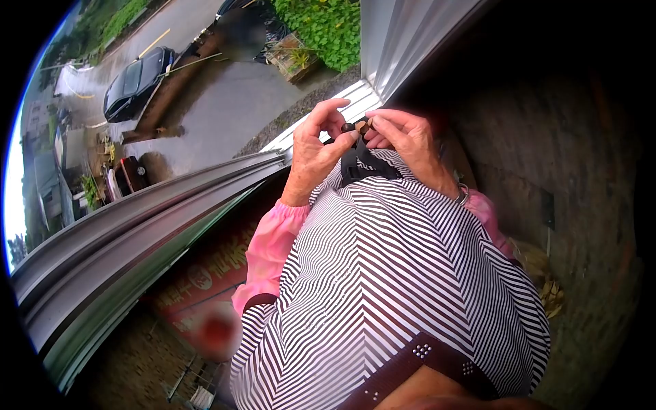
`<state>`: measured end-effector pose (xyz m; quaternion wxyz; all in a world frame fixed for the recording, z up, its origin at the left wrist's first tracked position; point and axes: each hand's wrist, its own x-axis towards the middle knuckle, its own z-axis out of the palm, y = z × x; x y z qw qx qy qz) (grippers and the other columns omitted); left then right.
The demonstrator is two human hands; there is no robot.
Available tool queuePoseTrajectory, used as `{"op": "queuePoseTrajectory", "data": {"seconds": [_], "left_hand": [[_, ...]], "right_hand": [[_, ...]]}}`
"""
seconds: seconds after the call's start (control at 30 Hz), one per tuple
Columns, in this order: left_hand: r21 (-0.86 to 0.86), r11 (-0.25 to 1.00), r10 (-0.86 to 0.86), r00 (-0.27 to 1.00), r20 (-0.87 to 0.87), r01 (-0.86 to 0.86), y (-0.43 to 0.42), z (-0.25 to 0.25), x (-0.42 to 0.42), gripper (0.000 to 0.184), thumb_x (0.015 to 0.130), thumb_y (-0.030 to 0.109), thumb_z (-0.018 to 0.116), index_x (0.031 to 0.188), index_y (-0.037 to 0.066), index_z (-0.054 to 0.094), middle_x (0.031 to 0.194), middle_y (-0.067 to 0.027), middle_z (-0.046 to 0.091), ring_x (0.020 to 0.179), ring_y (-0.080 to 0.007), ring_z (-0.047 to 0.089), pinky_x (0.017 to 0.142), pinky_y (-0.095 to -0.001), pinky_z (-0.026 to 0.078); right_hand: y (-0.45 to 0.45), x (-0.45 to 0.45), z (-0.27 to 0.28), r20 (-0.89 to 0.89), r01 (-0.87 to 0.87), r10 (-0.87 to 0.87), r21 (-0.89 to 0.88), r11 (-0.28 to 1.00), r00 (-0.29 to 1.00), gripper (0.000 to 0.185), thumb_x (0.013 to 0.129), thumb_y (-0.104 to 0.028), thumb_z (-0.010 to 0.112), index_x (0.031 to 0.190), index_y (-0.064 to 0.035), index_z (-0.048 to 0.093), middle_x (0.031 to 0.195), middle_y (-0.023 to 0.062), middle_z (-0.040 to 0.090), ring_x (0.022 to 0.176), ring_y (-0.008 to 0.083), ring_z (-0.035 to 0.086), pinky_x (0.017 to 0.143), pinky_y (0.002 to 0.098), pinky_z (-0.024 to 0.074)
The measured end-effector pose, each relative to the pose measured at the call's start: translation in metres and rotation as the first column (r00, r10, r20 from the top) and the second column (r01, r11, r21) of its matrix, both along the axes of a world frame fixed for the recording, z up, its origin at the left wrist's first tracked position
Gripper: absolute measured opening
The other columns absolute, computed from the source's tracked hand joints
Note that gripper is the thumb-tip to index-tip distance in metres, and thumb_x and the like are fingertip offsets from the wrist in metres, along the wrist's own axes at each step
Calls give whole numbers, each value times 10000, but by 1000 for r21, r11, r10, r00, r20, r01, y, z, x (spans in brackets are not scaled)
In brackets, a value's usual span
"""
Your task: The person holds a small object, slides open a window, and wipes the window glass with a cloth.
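Note:
Both hands are raised close together in front of the striped shirt. My left hand [320,147] has its thumb and fingers closing on small dark and brown pieces [361,127] between the hands. My right hand [403,139] pinches the same pieces from the other side, thumb against fingers. What exactly these pieces are is too small to tell. Just below them a black strap or cloth [365,164] hangs against the striped shirt [410,260].
A metal door or window frame [171,198] runs along the left and meets a white upright panel [389,41]. Outside are a dark car [139,78], a paved yard [225,102] and green plants [321,27]. A red printed sheet [205,280] lies at lower left.

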<state>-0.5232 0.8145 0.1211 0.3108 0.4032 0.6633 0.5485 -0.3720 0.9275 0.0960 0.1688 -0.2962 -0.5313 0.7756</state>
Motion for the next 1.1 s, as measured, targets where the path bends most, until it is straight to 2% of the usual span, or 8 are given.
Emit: {"op": "queuePoseTrajectory", "data": {"seconds": [0.07,0.17,0.37,0.47,0.53,0.67,1.0,1.1], "left_hand": [[2,1000,13,1000,-19,-13,1,1,0,410,712,-20,696,1113,24,625,795,-8,561,680,-63,537,638,-210,460],[-21,999,-40,998,-37,40,1,3,-3,318,757,-21,701,1067,-3,634,806,15,554,745,-61,514,715,-203,431],[-20,998,-60,998,-33,60,3,1,-6,137,792,1,711,916,-18,656,783,6,594,703,-55,537,665,-197,439],[-63,998,-6,953,302,26,4,1,-3,119,825,29,717,920,-17,663,744,15,606,649,-39,535,602,-183,423],[-63,997,-16,919,395,44,4,-4,-2,132,834,54,724,946,1,678,693,32,601,601,-18,514,540,-159,393],[-69,994,-42,903,428,79,2,-12,-2,141,848,100,717,953,12,685,679,43,590,585,-18,504,526,-160,393],[-39,998,59,878,475,-46,1,-11,1,190,885,116,656,1036,0,657,811,-25,662,693,-58,581,634,-198,472],[-51,997,66,908,414,-49,0,-11,4,193,908,127,626,1061,12,651,844,-29,669,715,-58,586,662,-201,476]], "right_hand": [[0,0,-1,6,-3,3,-4,1000,1000,285,944,-181,584,1132,23,650,863,109,676,739,151,664,690,250,542],[0,0,-1,-1,-23,23,-3,1000,1000,286,940,-186,589,1123,25,651,853,113,677,737,154,665,689,253,541],[1,-1,-2,-7,-54,54,-4,999,998,282,941,-193,587,1092,35,656,835,112,681,731,155,666,685,260,541],[1,-2,-3,-18,-99,99,-28,995,995,289,946,-204,581,1074,44,655,822,109,681,725,155,666,682,258,540],[-1,-2,1,-34,-117,116,-46,992,993,299,957,-211,569,1066,54,651,812,111,682,724,150,666,677,246,540],[-1,0,-3,-55,-131,126,-95,987,991,280,957,-199,568,1054,48,660,825,101,686,728,134,665,677,231,538],[0,2,-5,-15,-173,174,-214,961,985,277,947,-178,581,1064,64,651,837,121,692,721,151,678,661,225,539],[-1,2,-9,0,-181,185,-211,960,983,271,947,-176,581,1061,59,654,838,118,691,715,152,677,659,222,537]]}}
